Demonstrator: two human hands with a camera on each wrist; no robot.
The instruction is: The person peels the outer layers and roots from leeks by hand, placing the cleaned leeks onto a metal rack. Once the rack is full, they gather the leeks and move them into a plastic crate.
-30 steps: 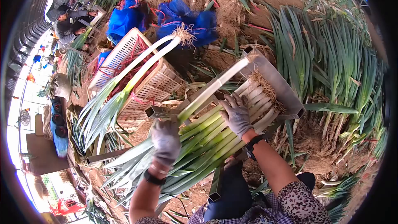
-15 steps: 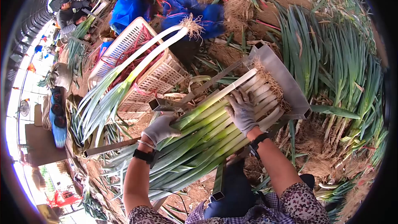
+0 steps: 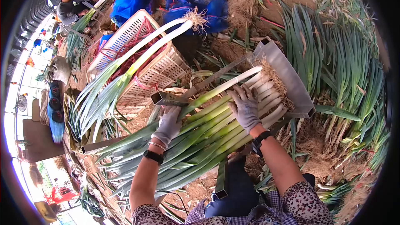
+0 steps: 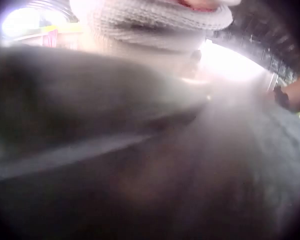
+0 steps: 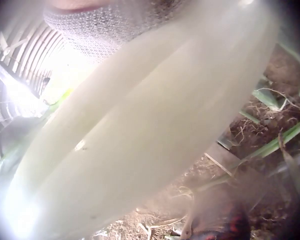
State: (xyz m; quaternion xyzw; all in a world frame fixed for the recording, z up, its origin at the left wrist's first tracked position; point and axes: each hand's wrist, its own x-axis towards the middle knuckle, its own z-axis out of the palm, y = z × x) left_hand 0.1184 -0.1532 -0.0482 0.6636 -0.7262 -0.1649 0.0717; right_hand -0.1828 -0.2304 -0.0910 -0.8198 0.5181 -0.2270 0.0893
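A row of leeks [image 3: 221, 131] lies side by side across a metal frame, roots [image 3: 277, 87] against the plate [image 3: 289, 73] at its right end. My gloved right hand [image 3: 246, 110] rests on the white stems near the roots, fingers spread. My gloved left hand [image 3: 168, 123] grips the outermost leek [image 3: 212, 93] at its green part, beside the frame's square tube end [image 3: 164, 98]. Between the hands this leek bows slightly away from the row. Blurred leaves [image 4: 65, 100] fill the left wrist view; pale stems [image 5: 140, 115] fill the right.
Two leeks [image 3: 146, 60] lie across a plastic crate [image 3: 152, 75] holding red ties. Blue mesh bags [image 3: 196, 8] lie behind it. More leeks [image 3: 341, 58] are piled at right. Another person [image 3: 68, 8] sits at far left. A metal tube [image 3: 222, 179] points toward my legs.
The outermost leek, lifted at first, came down beside the row. My left hand loosened, then moved right to grip its green part. My right hand stays on the stems.
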